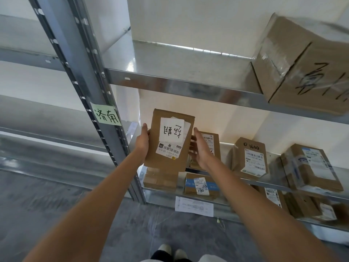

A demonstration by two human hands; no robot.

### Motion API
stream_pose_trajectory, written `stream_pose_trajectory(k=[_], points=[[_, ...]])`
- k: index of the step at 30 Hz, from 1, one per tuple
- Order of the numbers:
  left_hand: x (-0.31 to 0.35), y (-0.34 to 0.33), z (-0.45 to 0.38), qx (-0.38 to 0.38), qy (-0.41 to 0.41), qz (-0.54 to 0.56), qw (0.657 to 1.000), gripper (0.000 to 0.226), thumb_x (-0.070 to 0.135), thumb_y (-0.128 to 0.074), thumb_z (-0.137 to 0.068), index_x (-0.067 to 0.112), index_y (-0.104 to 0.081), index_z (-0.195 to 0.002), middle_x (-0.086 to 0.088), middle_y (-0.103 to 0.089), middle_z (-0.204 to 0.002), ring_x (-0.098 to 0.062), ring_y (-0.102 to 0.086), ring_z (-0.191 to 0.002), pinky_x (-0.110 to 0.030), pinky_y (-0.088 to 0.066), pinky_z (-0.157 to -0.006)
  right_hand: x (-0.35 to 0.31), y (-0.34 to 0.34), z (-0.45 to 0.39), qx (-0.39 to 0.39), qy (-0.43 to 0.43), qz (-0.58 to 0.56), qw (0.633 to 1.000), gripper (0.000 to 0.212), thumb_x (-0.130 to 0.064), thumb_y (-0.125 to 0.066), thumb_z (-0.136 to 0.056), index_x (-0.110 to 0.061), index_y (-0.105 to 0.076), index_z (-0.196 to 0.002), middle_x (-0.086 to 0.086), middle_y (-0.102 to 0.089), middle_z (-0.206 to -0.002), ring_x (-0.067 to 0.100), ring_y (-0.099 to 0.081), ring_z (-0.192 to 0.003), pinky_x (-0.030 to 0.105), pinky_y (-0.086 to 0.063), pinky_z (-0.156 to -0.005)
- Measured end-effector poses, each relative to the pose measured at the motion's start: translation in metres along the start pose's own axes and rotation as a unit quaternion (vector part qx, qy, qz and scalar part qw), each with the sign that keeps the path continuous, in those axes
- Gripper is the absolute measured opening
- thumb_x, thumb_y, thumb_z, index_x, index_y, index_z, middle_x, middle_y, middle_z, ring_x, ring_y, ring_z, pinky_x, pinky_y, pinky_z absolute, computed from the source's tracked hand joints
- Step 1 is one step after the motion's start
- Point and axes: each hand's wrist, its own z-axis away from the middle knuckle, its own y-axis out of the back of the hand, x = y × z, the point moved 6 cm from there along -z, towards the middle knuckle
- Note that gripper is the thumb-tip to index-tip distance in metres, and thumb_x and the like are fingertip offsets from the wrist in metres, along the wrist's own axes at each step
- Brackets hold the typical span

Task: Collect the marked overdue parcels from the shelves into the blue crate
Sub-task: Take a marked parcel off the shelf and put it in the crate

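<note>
Metal shelves [188,86] loaded with cardboard parcels: large taped box [302,63] with black handwriting on upper level, overhanging front edge at right; middle level holding brown parcel with printed label [249,157] and tape-wrapped parcel [311,167] further right; lower level holding plain taped parcel [160,178] and parcel with blue-and-white label [201,184] just beside it, more parcels at far right, blurred. Loose printed sheet [194,206] hanging from front of lower level. Green note [106,114] with handwritten characters stuck on slotted grey upright [79,72]. White wall behind, grey floor [56,205] below. Marked parcel [169,140], flat and brown, held up in front of middle level, near upright, clear of every level. Long axis roughly vertical in view, top leaning slightly right; broad labelled face turned toward camera. White slip [171,133] with handwritten characters on that face, characters upside down; barcode label under slip, also inverted. Left hand [143,142] gripping left edge, thumb on front edge, fingers hidden behind. Right hand [198,146] at right edge, thumb up along it, fingers curled behind; gripping.
</note>
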Motion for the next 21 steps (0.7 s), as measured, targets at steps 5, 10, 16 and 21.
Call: stream_pose_trajectory(k=[5,10,16,21], points=[[-0.003,-0.009,0.007,-0.033,0.036,0.047,0.998,0.064,0.07,-0.019,-0.093,0.03,-0.068,-0.095,-0.003,-0.072,-0.095,-0.021,-0.066,-0.087,-0.04,-0.05,-0.083,-0.009,-0.008,0.006,-0.047,0.009,0.01,0.999,0.081,-0.082,-0.052,-0.072,-0.028,-0.057,-0.131,0.005,-0.062,-0.131,0.027,-0.052,-0.125,0.055,-0.036,-0.108],[-0.008,-0.006,0.003,-0.042,0.06,0.118,0.99,0.079,0.083,-0.019,-0.083,0.029,-0.069,-0.109,-0.008,-0.072,-0.107,-0.029,-0.066,-0.104,-0.051,-0.047,-0.097,-0.027,-0.007,0.006,-0.112,0.065,0.102,0.986,0.059,-0.053,-0.058,-0.089,-0.03,-0.045,-0.142,-0.011,-0.063,-0.116,0.01,-0.056,-0.105,0.037,-0.042,-0.091],[-0.011,-0.01,0.002,-0.065,0.075,0.145,0.984,0.082,0.087,-0.021,-0.078,0.031,-0.064,-0.12,-0.006,-0.069,-0.117,-0.03,-0.064,-0.109,-0.055,-0.048,-0.094,-0.034,-0.005,0.003,-0.147,0.08,0.18,0.969,0.086,-0.046,-0.072,-0.081,-0.043,-0.024,-0.151,0.0,-0.049,-0.145,0.026,-0.052,-0.124,0.039,-0.05,-0.092],[-0.002,0.002,-0.006,-0.039,0.054,0.101,0.993,0.064,0.075,-0.041,-0.084,0.027,-0.057,-0.122,-0.005,-0.065,-0.122,-0.029,-0.062,-0.11,-0.051,-0.046,-0.099,-0.045,0.018,-0.004,-0.157,0.041,0.226,0.961,0.076,-0.059,-0.073,-0.073,-0.046,-0.043,-0.141,-0.003,-0.063,-0.129,0.024,-0.058,-0.116,0.043,-0.051,-0.091]])
